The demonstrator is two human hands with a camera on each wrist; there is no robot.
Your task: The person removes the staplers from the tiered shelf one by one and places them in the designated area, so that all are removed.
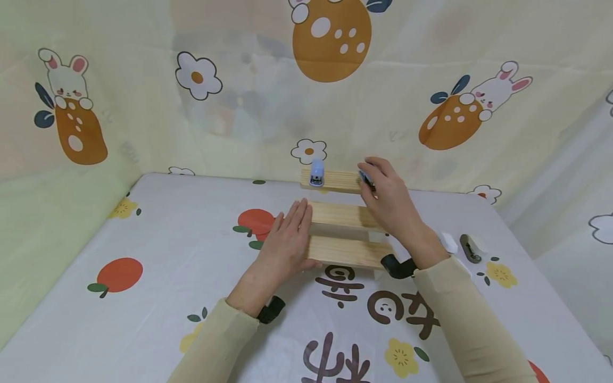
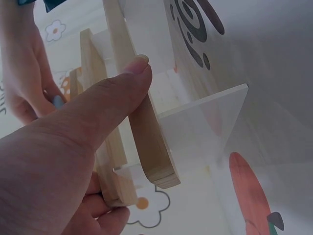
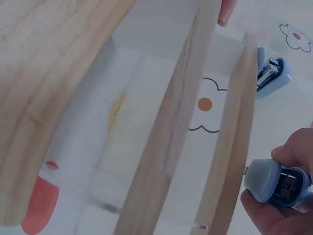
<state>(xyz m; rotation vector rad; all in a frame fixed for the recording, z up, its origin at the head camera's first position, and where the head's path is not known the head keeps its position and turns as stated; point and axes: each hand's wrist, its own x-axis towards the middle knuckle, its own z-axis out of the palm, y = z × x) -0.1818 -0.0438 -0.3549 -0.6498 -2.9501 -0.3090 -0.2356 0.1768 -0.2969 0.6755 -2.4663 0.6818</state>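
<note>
A stepped rack has three wooden planks (image 1: 347, 250) on pale translucent side panels (image 2: 203, 122). My left hand (image 1: 289, 236) holds its left end, thumb against the front plank and fingers at the end of the middle plank. At the right end of the back plank (image 1: 337, 180), my right hand (image 1: 390, 199) pinches a small light-blue stapler (image 3: 264, 181) between thumb and fingers. Its dark inside and metal parts face out in the right wrist view. Another light-blue stapler (image 1: 316, 173) stands at the left end of that plank, apart from both hands.
Right of the rack, on the patterned tablecloth (image 1: 158, 319), lies a dark grey and white stapler-like object (image 1: 471, 249). A white object (image 1: 448, 242) beside it is partly hidden by my right wrist. A printed curtain (image 1: 249, 117) hangs close behind the rack.
</note>
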